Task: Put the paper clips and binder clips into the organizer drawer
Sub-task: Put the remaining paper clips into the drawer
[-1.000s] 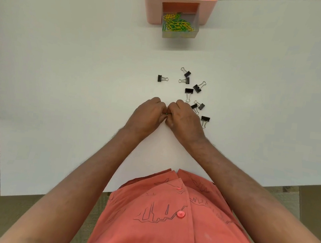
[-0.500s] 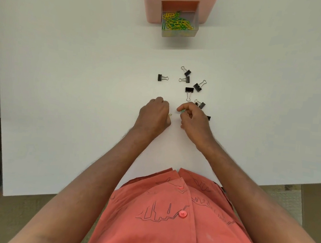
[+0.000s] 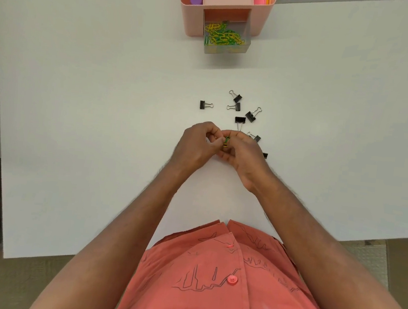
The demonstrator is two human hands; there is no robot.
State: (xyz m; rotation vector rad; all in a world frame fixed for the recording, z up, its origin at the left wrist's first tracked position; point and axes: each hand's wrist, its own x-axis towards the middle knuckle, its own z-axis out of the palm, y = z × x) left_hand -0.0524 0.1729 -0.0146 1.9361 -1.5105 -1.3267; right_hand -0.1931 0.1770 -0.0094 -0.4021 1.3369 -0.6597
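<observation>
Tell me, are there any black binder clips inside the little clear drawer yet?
No, the clear drawer holds only yellow and green paper clips, while the black binder clips lie out on the white table.

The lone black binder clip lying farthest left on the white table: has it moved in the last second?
No. The lone black binder clip keeps its spot left of the binder clip cluster.

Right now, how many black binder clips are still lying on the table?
7 showing: one alone at left, two at the back, two mid, two beside the right hand. The hands may hide more.
</observation>
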